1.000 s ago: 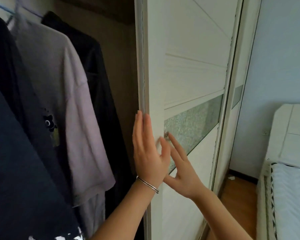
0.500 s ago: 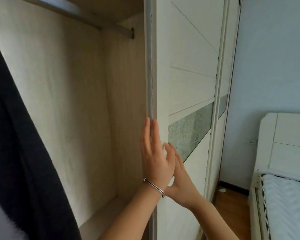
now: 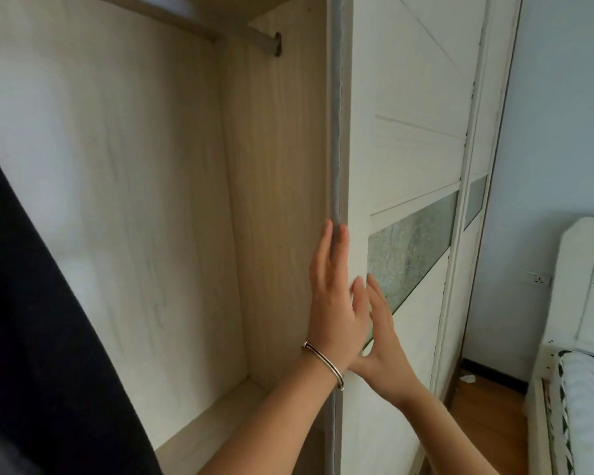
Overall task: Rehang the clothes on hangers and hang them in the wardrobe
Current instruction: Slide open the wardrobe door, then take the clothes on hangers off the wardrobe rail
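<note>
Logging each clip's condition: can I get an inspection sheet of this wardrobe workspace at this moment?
Surface: pale wood wardrobe base, partly in view.
Job's things: dark garment at left edge, its hanger out of view; rail overhead.
Clutter: paper scrap on the floor.
Hands: left hand flat on sliding door edge; right hand flat on its face.
Cables: nothing seen.
Surroundings: bed, wall socket.

light: soft daylight (from right) | left edge: dark, blurred | edges: wide-angle bowed
</note>
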`<state>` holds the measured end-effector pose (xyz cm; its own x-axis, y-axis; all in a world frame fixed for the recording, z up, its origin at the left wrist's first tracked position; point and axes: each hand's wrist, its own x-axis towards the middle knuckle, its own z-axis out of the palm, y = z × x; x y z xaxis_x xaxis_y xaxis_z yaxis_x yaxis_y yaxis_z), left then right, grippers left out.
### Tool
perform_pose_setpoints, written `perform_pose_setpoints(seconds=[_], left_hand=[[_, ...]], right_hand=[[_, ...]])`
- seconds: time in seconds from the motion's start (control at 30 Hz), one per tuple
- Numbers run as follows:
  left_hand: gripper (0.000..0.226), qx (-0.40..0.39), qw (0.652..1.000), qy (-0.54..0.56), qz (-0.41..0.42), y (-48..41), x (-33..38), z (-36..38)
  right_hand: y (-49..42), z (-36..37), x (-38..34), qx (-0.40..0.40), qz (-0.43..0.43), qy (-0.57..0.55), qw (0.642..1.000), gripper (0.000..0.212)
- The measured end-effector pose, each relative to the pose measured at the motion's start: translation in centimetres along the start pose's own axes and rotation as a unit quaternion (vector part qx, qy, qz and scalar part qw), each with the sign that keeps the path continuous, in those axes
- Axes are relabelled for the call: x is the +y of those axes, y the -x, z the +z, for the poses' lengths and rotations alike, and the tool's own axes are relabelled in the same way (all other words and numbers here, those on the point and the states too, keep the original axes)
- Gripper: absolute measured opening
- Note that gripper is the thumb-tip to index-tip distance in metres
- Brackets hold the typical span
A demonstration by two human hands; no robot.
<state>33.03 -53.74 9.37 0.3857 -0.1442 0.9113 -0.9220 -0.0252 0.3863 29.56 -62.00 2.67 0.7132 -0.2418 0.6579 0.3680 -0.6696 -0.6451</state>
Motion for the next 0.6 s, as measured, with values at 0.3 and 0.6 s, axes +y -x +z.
perform_pose_setpoints(seconds=[0.3,0.6], left_hand=[[0.043,-0.204,0.973,-0.085,-0.063,3.2,0.4,-9.6],[0.024,-0.019,0.964,-0.262,0.049,-1.8,11.6,-27.3]], right_hand=[[1.5,3.4,-6.0,0.245,0.015,0.033,0.969,0.058],[-2.6,7.9,-21.0,0.077,-0.12,-0.132,0.981,0.016]])
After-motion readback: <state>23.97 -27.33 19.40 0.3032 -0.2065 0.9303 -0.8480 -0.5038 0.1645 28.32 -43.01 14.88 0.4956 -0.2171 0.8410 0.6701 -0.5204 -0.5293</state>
